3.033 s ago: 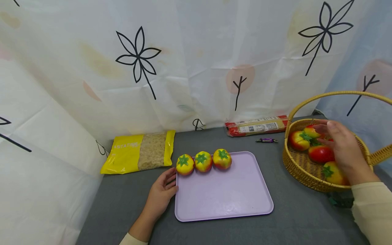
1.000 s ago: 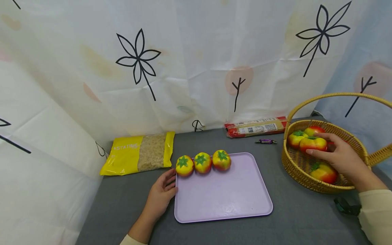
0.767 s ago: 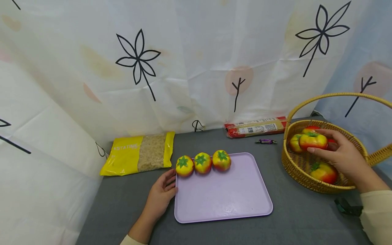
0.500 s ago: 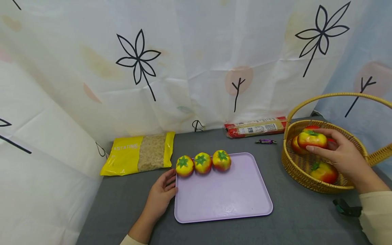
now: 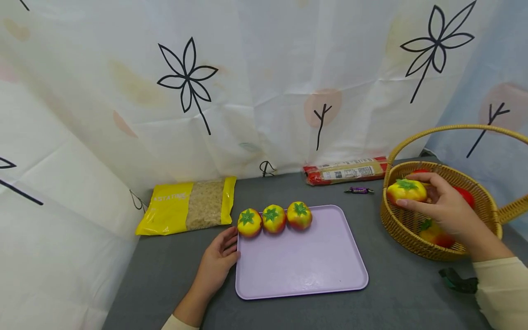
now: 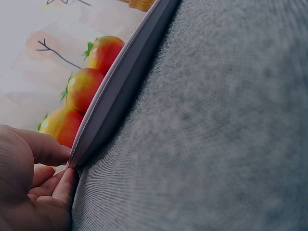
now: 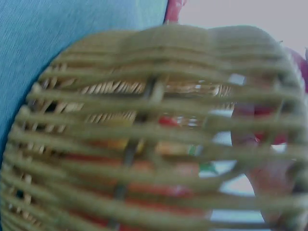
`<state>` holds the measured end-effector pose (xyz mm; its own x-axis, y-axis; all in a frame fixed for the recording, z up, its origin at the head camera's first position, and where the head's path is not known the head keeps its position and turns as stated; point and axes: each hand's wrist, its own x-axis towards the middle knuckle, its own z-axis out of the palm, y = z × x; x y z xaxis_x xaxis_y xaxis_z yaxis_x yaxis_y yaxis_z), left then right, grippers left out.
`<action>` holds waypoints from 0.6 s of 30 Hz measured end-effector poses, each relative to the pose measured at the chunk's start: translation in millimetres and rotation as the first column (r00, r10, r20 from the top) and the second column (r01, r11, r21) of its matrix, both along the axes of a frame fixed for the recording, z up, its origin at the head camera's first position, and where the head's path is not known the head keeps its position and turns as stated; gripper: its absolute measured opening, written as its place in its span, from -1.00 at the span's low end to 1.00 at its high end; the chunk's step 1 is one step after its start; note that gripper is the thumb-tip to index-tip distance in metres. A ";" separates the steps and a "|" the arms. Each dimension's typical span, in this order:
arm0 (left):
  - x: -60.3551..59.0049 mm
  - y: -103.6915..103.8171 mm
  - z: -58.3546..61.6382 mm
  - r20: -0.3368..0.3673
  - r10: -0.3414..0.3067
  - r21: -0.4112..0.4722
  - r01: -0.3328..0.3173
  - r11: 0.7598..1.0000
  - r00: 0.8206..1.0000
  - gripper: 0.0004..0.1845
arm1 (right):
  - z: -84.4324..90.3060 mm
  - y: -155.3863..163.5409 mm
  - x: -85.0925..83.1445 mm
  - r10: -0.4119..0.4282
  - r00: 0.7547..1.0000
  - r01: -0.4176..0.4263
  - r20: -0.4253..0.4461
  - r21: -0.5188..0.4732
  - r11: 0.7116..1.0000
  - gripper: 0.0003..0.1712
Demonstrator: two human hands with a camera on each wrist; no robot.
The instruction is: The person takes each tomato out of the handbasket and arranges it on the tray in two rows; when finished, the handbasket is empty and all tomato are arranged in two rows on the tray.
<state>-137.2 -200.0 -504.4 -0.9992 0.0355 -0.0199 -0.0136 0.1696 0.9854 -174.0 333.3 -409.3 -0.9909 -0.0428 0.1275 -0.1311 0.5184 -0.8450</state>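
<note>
At the left edge of a lilac tray, my left hand pinches the rim between thumb and fingers, as the left wrist view shows. Three yellow-red tomatoes with green star-shaped tops stand in a row along the tray's far edge. My right hand holds another yellow-red tomato between thumb and fingers, over the left side of a wicker basket. Inside the basket lie a red tomato and a yellow-red one below my hand. The right wrist view is blurred and mostly filled by basket weave.
A yellow bag of pasta lies left of the tray. Behind it on the right are a red-ended noodle packet and a small purple candy. The basket's tall handle arches over it. A dark strap lies by my right sleeve.
My right hand reached into the basket, took hold of a tomato, lifted it and has shifted left with it toward the basket's rim. My left hand and the tray have stayed put.
</note>
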 end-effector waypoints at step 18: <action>-1.0 0.5 -0.9 -0.009 -0.002 -0.004 0.002 1.000 1.000 -0.27 | 3.2 -44.0 2.4 0.170 0.985 -0.172 -0.035 -0.101 0.980 -0.14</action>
<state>-138.2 -199.5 -505.4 -0.9992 0.0378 -0.0108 -0.0041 0.1740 0.9847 -171.5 289.2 -406.1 -0.9664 -0.1967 0.1654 -0.2328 0.3970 -0.8878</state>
